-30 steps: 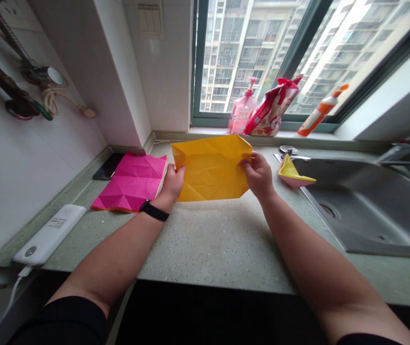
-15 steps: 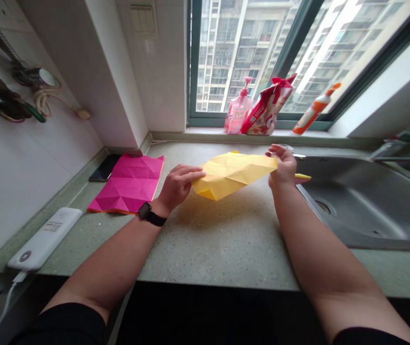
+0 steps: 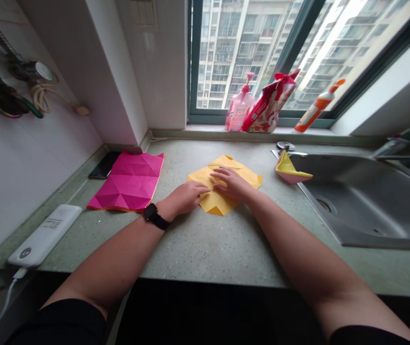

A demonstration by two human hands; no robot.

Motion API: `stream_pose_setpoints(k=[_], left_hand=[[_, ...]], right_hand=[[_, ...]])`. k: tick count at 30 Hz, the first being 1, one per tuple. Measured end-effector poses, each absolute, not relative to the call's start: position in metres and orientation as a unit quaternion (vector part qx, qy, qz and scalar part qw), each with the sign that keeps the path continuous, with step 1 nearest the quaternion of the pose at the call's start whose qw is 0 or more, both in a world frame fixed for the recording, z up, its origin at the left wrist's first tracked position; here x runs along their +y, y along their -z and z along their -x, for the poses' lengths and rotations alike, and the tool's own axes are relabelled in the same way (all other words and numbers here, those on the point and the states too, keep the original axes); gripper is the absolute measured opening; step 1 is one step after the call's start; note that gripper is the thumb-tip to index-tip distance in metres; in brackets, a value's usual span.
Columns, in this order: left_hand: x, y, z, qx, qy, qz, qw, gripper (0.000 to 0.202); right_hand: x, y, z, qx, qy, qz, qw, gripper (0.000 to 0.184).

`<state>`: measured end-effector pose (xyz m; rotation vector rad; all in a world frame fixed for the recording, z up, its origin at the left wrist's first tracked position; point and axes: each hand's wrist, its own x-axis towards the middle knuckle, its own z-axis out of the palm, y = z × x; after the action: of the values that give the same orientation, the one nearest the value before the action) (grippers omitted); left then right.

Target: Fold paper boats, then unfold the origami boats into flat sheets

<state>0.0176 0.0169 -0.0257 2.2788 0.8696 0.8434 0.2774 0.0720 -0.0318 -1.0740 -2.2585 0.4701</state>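
Note:
A creased sheet of yellow origami paper lies on the counter in front of me, its corners folded or lifted a little. My left hand rests at its left edge, fingers stretched onto the paper. Across the middle of the sheet lies my right hand, fingers spread and pressing flat. To the left is a stack of creased paper, magenta on top with orange edges beneath. A folded paper boat, yellow inside and pink outside, stands by the sink's left corner.
The steel sink takes up the right side. A white power bank with a cable and a dark phone lie at left. On the sill stand a pink pump bottle, a red bag and an orange-white bottle.
The yellow paper has come down from the air onto the counter. My right hand has let go of its right corner and moved left onto its middle, uncovering the paper boat.

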Motion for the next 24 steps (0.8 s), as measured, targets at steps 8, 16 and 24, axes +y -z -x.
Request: stream_pose_setpoints(k=[8, 16, 24], left_hand=[[0.006, 0.030, -0.034, 0.395, -0.260, -0.860, 0.194, 0.028], [-0.004, 0.016, -0.032, 0.514, -0.080, -0.849, 0.089, 0.084], [-0.007, 0.003, -0.028, 0.502, 0.004, -0.854, 0.137, 0.121]], right_hand=[[0.078, 0.047, -0.280, -0.884, -0.119, 0.417, 0.175, 0.047], [0.078, 0.045, -0.277, -0.889, -0.085, 0.430, 0.135, 0.050], [0.074, 0.040, -0.273, -0.871, -0.072, 0.474, 0.106, 0.062]])
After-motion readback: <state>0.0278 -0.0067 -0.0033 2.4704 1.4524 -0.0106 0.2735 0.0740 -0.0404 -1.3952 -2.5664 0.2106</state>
